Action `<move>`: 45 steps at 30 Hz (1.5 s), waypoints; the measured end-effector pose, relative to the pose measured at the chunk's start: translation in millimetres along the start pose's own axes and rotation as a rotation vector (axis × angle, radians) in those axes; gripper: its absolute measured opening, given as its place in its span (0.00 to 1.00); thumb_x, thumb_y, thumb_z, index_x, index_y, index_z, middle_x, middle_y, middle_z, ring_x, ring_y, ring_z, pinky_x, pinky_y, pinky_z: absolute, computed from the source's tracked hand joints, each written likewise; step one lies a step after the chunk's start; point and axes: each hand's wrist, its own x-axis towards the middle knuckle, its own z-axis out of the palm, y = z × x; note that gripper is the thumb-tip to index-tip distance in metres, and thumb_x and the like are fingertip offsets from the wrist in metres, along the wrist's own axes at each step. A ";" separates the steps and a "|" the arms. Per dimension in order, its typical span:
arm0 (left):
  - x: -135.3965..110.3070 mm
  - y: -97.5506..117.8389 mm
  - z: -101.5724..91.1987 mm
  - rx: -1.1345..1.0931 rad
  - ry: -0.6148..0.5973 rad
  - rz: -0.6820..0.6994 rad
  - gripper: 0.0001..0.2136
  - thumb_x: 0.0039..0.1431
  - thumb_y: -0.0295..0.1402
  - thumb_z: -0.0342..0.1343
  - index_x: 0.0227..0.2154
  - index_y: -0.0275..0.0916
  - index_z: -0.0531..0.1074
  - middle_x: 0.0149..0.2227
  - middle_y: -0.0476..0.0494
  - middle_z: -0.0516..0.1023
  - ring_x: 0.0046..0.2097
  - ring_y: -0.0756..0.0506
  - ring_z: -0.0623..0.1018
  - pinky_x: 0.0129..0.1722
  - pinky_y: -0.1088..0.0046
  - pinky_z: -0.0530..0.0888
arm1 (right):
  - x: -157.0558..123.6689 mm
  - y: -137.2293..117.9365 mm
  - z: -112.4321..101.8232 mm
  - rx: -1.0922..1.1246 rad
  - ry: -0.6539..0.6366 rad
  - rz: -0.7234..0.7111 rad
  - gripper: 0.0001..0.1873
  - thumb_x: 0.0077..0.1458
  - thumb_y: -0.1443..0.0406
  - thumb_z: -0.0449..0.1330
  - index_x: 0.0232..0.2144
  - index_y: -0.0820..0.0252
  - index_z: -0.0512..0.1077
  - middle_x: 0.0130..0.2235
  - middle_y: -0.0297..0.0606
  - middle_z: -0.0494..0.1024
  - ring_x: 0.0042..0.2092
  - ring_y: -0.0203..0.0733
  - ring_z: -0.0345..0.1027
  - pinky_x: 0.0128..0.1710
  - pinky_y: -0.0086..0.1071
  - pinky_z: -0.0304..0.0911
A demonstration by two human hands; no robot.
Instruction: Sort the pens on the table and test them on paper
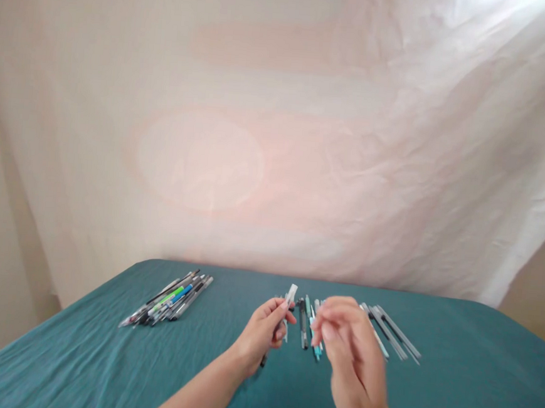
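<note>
Right hand (358, 352) nearest, blurred, fingers loosely curled; cannot tell whether it grips anything. Left hand (262, 329) pinches a pen (292, 292), long axis slanting away and rightward, pale end far; right hand apart, on its right. Beyond: loose pens (303, 326); well left, a pen pile (177, 298).

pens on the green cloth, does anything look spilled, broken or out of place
Nothing stands out as spilled or broken, though fine cracks would be too small to see. The pile of pens on the left lies heaped and overlapping, untidier than the spread-out pens on the right, but that hardly looks odd.
</note>
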 end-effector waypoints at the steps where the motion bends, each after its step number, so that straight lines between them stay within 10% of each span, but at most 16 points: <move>1: 1.0 -2.0 4.0 -0.029 -0.002 -0.014 0.15 0.52 0.45 0.51 0.36 0.37 0.65 0.28 0.51 0.67 0.18 0.59 0.55 0.15 0.82 0.46 | 12.0 10.4 5.4 -0.026 -0.003 0.127 0.10 0.55 0.63 0.52 0.39 0.58 0.66 0.35 0.38 0.71 0.34 0.38 0.67 0.33 0.32 0.64; 8: -6.0 -22.1 17.0 -0.155 -0.080 -0.050 0.12 0.53 0.41 0.51 0.30 0.34 0.65 0.28 0.49 0.66 0.21 0.58 0.60 0.18 0.82 0.51 | 13.5 70.1 20.0 -0.057 -0.060 0.384 0.16 0.55 0.55 0.48 0.38 0.59 0.67 0.35 0.38 0.72 0.39 0.42 0.65 0.42 0.34 0.60; 13: -13.7 -27.5 19.8 -0.128 -0.069 -0.096 0.13 0.53 0.41 0.51 0.31 0.34 0.65 0.21 0.53 0.60 0.20 0.58 0.58 0.17 0.82 0.48 | 5.1 61.1 21.8 0.013 -0.153 0.424 0.20 0.55 0.53 0.47 0.37 0.60 0.70 0.32 0.37 0.73 0.33 0.41 0.66 0.33 0.30 0.61; 27: -17.8 -21.2 17.3 0.000 -0.052 -0.209 0.18 0.50 0.51 0.48 0.34 0.42 0.60 0.16 0.61 0.46 0.16 0.58 0.44 0.15 0.81 0.40 | -2.6 60.7 24.7 0.111 -0.194 0.456 0.24 0.53 0.50 0.49 0.41 0.59 0.72 0.41 0.42 0.75 0.45 0.47 0.65 0.48 0.38 0.58; 45: -17.2 -21.3 15.2 0.072 -0.040 -0.238 0.20 0.48 0.53 0.48 0.34 0.41 0.61 0.14 0.62 0.50 0.13 0.59 0.46 0.13 0.82 0.42 | -5.6 57.9 23.3 0.142 -0.177 0.524 0.27 0.50 0.47 0.49 0.42 0.58 0.71 0.26 0.38 0.76 0.24 0.40 0.66 0.22 0.32 0.63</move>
